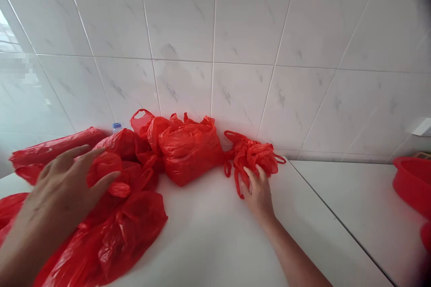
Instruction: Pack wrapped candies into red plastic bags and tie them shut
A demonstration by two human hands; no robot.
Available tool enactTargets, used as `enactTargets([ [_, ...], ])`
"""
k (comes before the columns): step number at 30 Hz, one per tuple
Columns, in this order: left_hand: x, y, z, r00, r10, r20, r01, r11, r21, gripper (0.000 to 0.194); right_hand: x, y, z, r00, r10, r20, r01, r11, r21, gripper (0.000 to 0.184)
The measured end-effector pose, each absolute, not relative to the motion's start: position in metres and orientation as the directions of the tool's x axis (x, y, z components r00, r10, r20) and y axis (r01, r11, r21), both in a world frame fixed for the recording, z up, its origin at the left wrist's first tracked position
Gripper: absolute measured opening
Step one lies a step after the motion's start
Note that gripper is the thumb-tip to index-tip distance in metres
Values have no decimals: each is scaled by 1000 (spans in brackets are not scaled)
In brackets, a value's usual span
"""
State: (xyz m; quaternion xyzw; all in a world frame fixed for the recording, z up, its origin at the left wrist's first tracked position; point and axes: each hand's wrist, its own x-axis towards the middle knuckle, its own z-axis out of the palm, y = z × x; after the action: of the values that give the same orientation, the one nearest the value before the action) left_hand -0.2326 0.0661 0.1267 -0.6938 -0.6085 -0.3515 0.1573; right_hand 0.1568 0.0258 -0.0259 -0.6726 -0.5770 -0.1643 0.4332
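Red bags lie beneath left hand, before right hand.

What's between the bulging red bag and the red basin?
Head view: a bunch of bags, the right hand at its near side, then a table seam.

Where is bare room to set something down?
White tabletop between the foremost red plastic bag and right forearm, then rightward to the red basin. Crowded: around the left hand, and along the tiled wall to the right hand.
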Motion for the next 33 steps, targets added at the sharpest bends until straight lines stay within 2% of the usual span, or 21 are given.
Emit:
enactTargets([
  [2,-212,61,124,144,717,682,942,-310,127,47,154,31,-31,232,671,704,937,40,-347,39],
  [4,-188,58,116,273,698,662,877,-464,127,44,154,34,-39,209,692,691,949,27,-314,38],
  [7,-149,54,96,455,690,562,686,-674,272,43,157,31,-45,217,664,715,951,21,-308,48],
  [9,-123,52,82,533,705,467,540,-709,453,43,156,23,-40,203,640,741,955,37,-293,54],
  [11,-99,48,69,557,755,346,405,-611,680,48,147,10,-29,129,612,780,968,92,-233,56],
  [14,-71,47,53,567,815,118,138,-235,962,57,116,-12,-9,-122,547,828,953,297,-56,56],
  [15,-65,47,48,572,819,52,23,-79,997,57,103,-18,-4,-211,531,821,923,384,-11,53],
  [17,-56,50,38,575,817,-28,-170,153,974,52,79,-25,1,-332,528,781,843,538,-6,40],
  [19,-53,54,27,547,836,-49,-271,232,934,46,64,-28,-1,-362,539,760,786,615,-62,21],
  [20,-53,56,22,525,850,-46,-288,229,930,44,61,-27,-3,-352,544,761,780,620,-83,18],
  [23,-54,62,7,479,877,-41,-302,208,930,38,69,-23,-11,-219,593,774,824,537,-179,29],
  [26,-55,65,-1,476,878,-50,-283,206,937,27,90,-18,-13,92,719,689,804,355,-477,26],
  [28,-54,62,-2,488,871,-54,-263,205,943,25,100,-15,-11,287,788,545,681,232,-694,15],
  [29,-53,59,-2,501,864,-57,-249,207,946,25,102,-14,-9,346,815,465,588,198,-784,19],
  [31,-51,53,0,537,840,-70,-215,217,952,26,101,-11,-6,376,871,317,365,175,-915,41],
  [33,-51,47,1,561,824,-81,-191,224,956,28,97,-10,-2,345,915,211,147,169,-975,48],
])
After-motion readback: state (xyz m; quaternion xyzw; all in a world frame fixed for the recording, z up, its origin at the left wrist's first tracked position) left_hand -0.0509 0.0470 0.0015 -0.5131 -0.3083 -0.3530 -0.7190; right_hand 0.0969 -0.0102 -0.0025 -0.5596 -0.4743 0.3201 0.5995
